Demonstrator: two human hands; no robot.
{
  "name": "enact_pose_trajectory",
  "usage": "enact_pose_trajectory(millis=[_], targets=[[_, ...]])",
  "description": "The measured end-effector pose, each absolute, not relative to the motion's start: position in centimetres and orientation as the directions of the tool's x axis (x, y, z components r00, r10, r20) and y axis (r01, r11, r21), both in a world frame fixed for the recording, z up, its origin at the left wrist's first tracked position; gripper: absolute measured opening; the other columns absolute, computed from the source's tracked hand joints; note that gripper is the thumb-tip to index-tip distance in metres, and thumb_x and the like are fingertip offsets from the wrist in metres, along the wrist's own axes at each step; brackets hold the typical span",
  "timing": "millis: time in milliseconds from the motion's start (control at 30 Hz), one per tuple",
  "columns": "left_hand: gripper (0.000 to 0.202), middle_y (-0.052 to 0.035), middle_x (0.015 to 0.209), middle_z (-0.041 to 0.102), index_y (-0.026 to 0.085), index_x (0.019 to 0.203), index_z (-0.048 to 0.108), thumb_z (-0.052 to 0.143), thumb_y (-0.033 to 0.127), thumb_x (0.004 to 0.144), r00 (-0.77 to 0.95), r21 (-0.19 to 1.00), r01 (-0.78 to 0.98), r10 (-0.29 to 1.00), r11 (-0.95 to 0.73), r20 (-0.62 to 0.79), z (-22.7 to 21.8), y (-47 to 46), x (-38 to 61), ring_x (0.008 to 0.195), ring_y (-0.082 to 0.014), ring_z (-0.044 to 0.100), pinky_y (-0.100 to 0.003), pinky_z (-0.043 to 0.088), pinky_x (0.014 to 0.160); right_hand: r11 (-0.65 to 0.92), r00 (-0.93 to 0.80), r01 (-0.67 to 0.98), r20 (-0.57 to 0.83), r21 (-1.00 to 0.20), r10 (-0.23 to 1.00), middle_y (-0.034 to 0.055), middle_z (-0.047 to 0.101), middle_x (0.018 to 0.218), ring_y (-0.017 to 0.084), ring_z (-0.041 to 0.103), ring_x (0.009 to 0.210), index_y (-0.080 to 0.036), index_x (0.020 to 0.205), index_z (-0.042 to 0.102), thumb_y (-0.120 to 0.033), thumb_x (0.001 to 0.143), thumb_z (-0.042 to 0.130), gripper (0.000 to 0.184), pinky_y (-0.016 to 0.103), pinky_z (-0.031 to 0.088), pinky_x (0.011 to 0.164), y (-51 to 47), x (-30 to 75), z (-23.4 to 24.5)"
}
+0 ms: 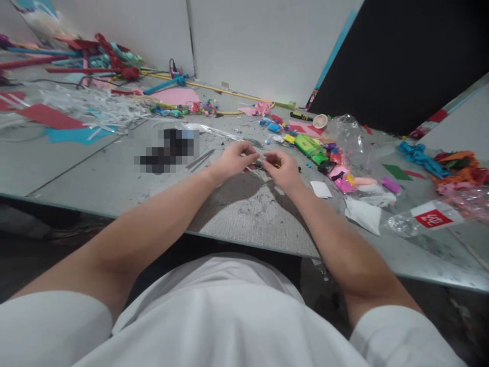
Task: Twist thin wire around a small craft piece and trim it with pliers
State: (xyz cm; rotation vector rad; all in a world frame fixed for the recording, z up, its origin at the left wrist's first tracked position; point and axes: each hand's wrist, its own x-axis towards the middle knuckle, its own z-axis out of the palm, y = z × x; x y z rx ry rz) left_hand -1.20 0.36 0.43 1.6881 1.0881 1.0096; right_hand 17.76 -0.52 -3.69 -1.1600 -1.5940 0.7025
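Observation:
My left hand [236, 159] and my right hand [281, 168] meet over the middle of the grey table [114, 178]. The fingers of both are curled together around a small dark piece [260, 165] held between them. A trace of yellow shows at my right fingertips. What the piece is I cannot make out. Both forearms reach in from the near table edge.
Coloured clay packets [309, 145] and pink pieces [344, 178] lie right of my hands, with white paper scraps [362, 214] and a plastic bottle [424, 219]. Paper shreds [91, 104] and coloured sticks [76, 61] lie far left. A black board [401, 66] leans at the right.

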Motion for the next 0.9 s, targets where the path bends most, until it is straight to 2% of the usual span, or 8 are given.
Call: enact_pose_trajectory(millis=[167,367,533,667,800,900], targets=[[0.019,-0.0032,0.076,0.068,0.015,0.08,0.063,0.072,0.017,0.097,0.306,0.925,0.266,0.934,-0.271,0.186,0.2,0.5,-1.2,0.062,-0.0115,0.067,-0.025,0.056,0.06,0.377,-0.077,0.383,0.377,-0.844,0.923,0.0042,0.069,0.083,0.022,0.066,0.08,-0.022,0.101,0.072,-0.053,0.082,0.077,0.037,0.039,0.054,0.075,-0.3,17.8,-4.0],[0.018,-0.004,0.079,0.07,0.015,0.082,0.064,0.07,0.018,0.098,0.337,0.926,0.239,0.919,-0.292,0.203,-0.2,1.2,-1.4,0.063,-0.0113,0.07,-0.024,0.059,0.06,0.386,-0.109,0.335,0.372,-0.86,0.922,0.0033,0.066,0.085,0.021,0.064,0.083,-0.023,0.105,0.067,-0.049,0.086,0.076,0.034,0.037,0.052,0.075,-0.2,17.5,-3.8],[0.017,-0.0036,0.077,0.071,0.015,0.081,0.066,0.072,0.018,0.097,0.366,0.917,0.243,0.905,-0.318,0.217,-0.3,1.3,-1.5,0.063,-0.0108,0.07,-0.021,0.056,0.058,0.308,-0.18,0.384,0.256,-0.87,0.95,0.0026,0.066,0.087,0.018,0.059,0.077,-0.022,0.104,0.064,-0.034,0.092,0.068,0.018,0.034,0.046,0.072,-0.4,17.2,-3.5],[0.016,-0.0026,0.072,0.07,0.015,0.079,0.067,0.074,0.015,0.094,0.395,0.904,0.267,0.894,-0.334,0.213,-0.4,1.5,-1.6,0.063,-0.0115,0.07,-0.021,0.055,0.057,0.259,-0.201,0.4,0.191,-0.879,0.961,0.0009,0.063,0.078,0.017,0.054,0.071,-0.021,0.094,0.065,-0.026,0.092,0.066,0.005,0.032,0.041,0.068,-0.7,17.2,-3.3],[0.014,-0.0011,0.07,0.069,0.014,0.079,0.068,0.075,0.013,0.092,0.42,0.89,0.288,0.882,-0.352,0.213,-0.3,1.6,-1.8,0.06,-0.0098,0.065,-0.02,0.051,0.056,0.202,-0.247,0.373,0.113,-0.906,0.962,-0.0029,0.054,0.067,0.016,0.049,0.063,-0.022,0.087,0.063,-0.026,0.094,0.067,0.009,0.03,0.036,0.063,-1.0,17.4,-3.1],[0.012,-0.0006,0.067,0.067,0.014,0.081,0.071,0.075,0.014,0.092,0.442,0.883,0.296,0.872,-0.365,0.212,-0.1,1.6,-2.0,0.059,-0.0095,0.062,-0.02,0.047,0.056,0.149,-0.297,0.306,0.055,-0.94,0.953,-0.0039,0.05,0.067,0.014,0.047,0.057,-0.023,0.086,0.062,-0.028,0.096,0.065,0.011,0.03,0.038,0.06,-1.1,17.3,-2.9]])
